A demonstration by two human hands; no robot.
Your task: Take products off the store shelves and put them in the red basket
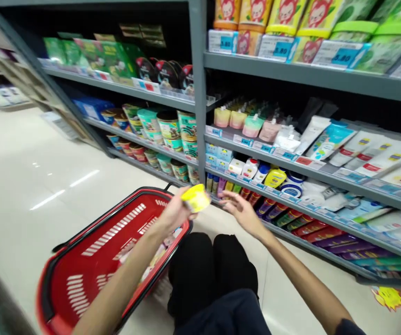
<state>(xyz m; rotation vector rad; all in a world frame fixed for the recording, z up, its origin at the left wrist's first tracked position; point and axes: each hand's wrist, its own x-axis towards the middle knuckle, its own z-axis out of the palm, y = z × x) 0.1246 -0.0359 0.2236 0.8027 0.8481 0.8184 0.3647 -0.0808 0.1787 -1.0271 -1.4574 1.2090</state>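
My left hand (175, 210) is shut on a yellow packet (196, 197), holding it up above the near end of a red plastic shopping basket (91, 232). The packet is blurred, so its label cannot be read. Several packaged goods (155, 255) lie inside the basket, partly hidden by my left forearm. My right hand (242, 211) is open with its fingers apart and holds nothing. It hangs in the air just in front of the low shelf of bottles and tubes (266, 209), not touching them. My knees in black trousers (212, 270) are below both hands.
Grey metal shelving (198, 93) packed with tubs, bottles and sachets rises ahead and to the right, with price tags along its edges. A pale tiled floor (29, 153) spreads to the left. A yellow star-shaped sticker (389, 298) lies on the floor at right.
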